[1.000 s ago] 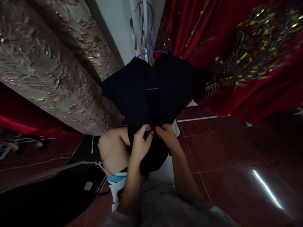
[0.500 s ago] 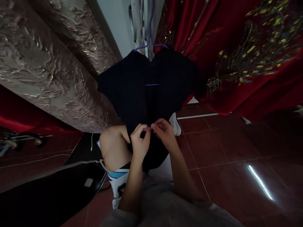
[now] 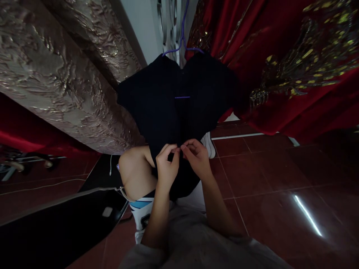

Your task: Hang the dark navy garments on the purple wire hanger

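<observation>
A dark short-sleeved shirt (image 3: 157, 101) hangs from a purple hanger (image 3: 183, 44) in front of me, its neck open and its lower part draped down over my lap. The hanger's lower bar shows as a short purple line in the front opening. At the lower front of the shirt, my left hand (image 3: 167, 164) is closed in a pinch on the cloth. My right hand (image 3: 198, 156) pinches right beside it, fingertips nearly touching the left ones. Any small detail between the fingertips, such as a button, is too dark to make out.
Shiny embossed beige fabric (image 3: 73, 82) hangs at the left. Red cloth with gold sequins (image 3: 280, 82) hangs at the right. A black surface (image 3: 64, 228) with a pale cable lies lower left. My bare knee (image 3: 136, 170) is beside the shirt, above red floor tiles (image 3: 269, 213).
The view has shifted slightly, so the shirt and hanger sit a little higher and further right. Both hands stay pinched at the same place, with the fingertips a little more separated.
</observation>
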The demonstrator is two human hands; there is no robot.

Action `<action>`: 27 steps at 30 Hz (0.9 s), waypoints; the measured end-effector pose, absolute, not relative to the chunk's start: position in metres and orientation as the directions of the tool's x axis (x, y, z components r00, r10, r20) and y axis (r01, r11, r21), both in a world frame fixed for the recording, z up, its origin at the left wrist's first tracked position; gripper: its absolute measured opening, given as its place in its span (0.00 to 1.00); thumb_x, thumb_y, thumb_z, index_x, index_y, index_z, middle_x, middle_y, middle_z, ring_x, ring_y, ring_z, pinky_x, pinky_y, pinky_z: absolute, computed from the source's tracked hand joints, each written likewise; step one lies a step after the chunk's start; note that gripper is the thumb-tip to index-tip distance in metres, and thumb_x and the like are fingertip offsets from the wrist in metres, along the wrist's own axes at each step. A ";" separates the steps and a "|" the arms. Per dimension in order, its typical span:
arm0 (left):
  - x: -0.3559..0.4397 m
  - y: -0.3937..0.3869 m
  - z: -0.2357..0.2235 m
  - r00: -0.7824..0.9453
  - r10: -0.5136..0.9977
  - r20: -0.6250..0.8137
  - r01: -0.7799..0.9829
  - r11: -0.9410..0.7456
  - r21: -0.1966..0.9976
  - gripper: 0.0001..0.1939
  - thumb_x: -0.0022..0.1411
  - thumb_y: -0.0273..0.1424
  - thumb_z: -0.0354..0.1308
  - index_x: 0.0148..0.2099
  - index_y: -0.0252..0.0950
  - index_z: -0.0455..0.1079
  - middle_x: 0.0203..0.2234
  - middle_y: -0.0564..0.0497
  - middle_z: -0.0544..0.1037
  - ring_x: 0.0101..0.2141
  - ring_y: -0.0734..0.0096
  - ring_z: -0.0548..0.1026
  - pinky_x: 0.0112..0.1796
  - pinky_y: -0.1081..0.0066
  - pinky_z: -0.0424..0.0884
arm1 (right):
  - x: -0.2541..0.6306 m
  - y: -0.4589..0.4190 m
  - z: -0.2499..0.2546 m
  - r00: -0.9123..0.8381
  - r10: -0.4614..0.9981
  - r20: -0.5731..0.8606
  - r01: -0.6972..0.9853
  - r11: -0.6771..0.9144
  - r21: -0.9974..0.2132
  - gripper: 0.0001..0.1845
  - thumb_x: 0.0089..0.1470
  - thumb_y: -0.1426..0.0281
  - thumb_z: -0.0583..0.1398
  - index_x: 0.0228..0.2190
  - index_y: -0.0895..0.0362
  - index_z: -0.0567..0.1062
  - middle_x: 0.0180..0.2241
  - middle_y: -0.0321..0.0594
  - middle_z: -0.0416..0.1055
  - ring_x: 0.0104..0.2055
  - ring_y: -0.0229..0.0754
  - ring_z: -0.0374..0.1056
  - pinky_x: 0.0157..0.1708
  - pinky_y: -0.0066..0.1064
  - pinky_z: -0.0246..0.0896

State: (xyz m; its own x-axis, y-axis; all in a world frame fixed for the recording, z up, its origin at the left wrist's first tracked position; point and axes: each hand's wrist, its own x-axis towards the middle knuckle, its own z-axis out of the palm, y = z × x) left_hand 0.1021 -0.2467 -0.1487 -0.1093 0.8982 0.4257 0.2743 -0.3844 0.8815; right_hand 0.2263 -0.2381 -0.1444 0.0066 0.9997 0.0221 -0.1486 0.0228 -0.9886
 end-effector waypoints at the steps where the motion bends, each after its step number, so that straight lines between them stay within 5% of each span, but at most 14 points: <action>1: 0.102 -0.247 -0.149 -0.110 0.896 0.431 0.280 -0.388 0.878 0.05 0.69 0.24 0.57 0.39 0.36 0.73 0.31 0.52 0.73 0.34 0.72 0.72 0.37 0.73 0.68 | 0.227 -0.238 -0.144 0.001 1.000 0.023 -0.143 0.023 -0.989 0.11 0.59 0.61 0.64 0.34 0.56 0.71 0.23 0.31 0.68 0.25 0.33 0.63 0.27 0.26 0.56; 10: 0.104 -0.248 -0.155 -0.156 0.903 0.401 0.271 -0.351 0.896 0.06 0.69 0.26 0.56 0.37 0.37 0.69 0.28 0.54 0.66 0.31 0.72 0.66 0.34 0.72 0.63 | 0.233 -0.236 -0.138 -0.087 0.996 0.007 -0.054 0.002 -0.999 0.08 0.55 0.68 0.60 0.26 0.57 0.75 0.19 0.31 0.65 0.21 0.31 0.59 0.22 0.25 0.50; 15: 0.109 -0.246 -0.160 -0.191 0.909 0.370 0.233 -0.324 0.917 0.07 0.67 0.24 0.55 0.34 0.37 0.66 0.25 0.55 0.63 0.29 0.73 0.64 0.32 0.73 0.61 | 0.236 -0.223 -0.126 -0.113 0.993 -0.043 -0.179 -0.063 -0.982 0.10 0.53 0.65 0.63 0.25 0.58 0.78 0.15 0.31 0.65 0.17 0.31 0.58 0.21 0.25 0.52; 19: 0.120 -0.235 -0.170 -0.221 0.916 0.334 0.246 -0.279 0.928 0.05 0.64 0.23 0.56 0.34 0.36 0.66 0.24 0.57 0.60 0.27 0.75 0.62 0.31 0.74 0.59 | 0.237 -0.170 -0.076 0.149 0.983 0.104 -0.280 0.143 -0.949 0.12 0.55 0.61 0.64 0.28 0.58 0.78 0.17 0.32 0.66 0.17 0.29 0.55 0.18 0.24 0.42; 23: 0.124 -0.217 -0.175 -0.173 0.912 0.372 0.327 -0.303 0.895 0.07 0.60 0.22 0.56 0.32 0.37 0.64 0.23 0.58 0.59 0.26 0.75 0.62 0.30 0.74 0.58 | 0.238 -0.120 -0.003 0.215 0.924 0.316 -0.164 0.352 -0.921 0.24 0.67 0.54 0.56 0.30 0.61 0.75 0.16 0.30 0.59 0.17 0.27 0.47 0.19 0.25 0.39; 27: 0.117 -0.204 -0.154 0.008 0.915 0.403 0.356 -0.379 0.854 0.08 0.59 0.20 0.57 0.31 0.37 0.64 0.25 0.55 0.67 0.28 0.73 0.68 0.32 0.73 0.63 | 0.236 -0.117 0.026 0.195 0.894 0.403 -0.153 0.433 -0.888 0.19 0.69 0.67 0.54 0.27 0.61 0.74 0.15 0.30 0.61 0.15 0.26 0.48 0.19 0.26 0.39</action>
State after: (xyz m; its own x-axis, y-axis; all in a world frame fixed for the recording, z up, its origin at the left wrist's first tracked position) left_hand 0.1174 -0.2037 -0.1539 0.0081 0.9152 0.4028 0.3565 -0.3790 0.8540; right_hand 0.2358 -0.1166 0.0265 0.1949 0.8944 0.4026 -0.1534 0.4332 -0.8881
